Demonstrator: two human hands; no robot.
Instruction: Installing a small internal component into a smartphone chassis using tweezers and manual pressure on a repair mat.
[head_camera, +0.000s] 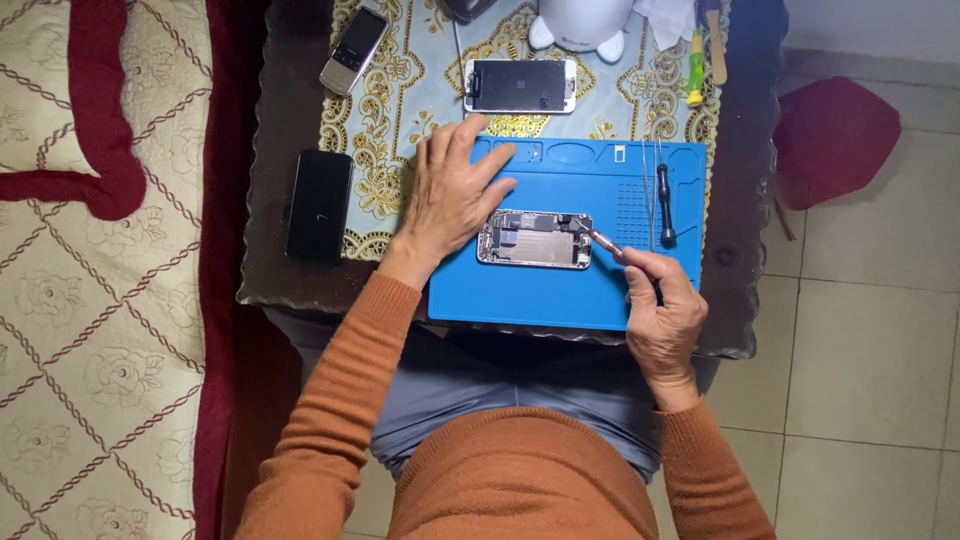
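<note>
An opened smartphone (534, 239), its back off and its metal innards showing, lies flat near the middle of a blue repair mat (560, 290) on the bench (270, 200). The left hand (450, 195) rests palm down on the mat's left edge, fingers spread loosely and holding nothing, the fingertips touching the phone's left end. The right hand (660, 310) has its fingers closed around a slim copper-tipped tool (605, 243), whose tip meets the phone's right end. Just beyond that hand a black-handled screwdriver (665, 205) and thin tweezers lie on the mat's right part, close to the working wrist. Behind the mat, on a patterned cloth (400, 90), sits a detached white phone screen (520, 85), a white lamp base (580, 25), and a green-handled screwdriver (694, 68). A silver keypad phone (353, 50) and a black smartphone (319, 205) lie well apart to the left. A red stool (835, 135) stands on the tiled floor at right.
</note>
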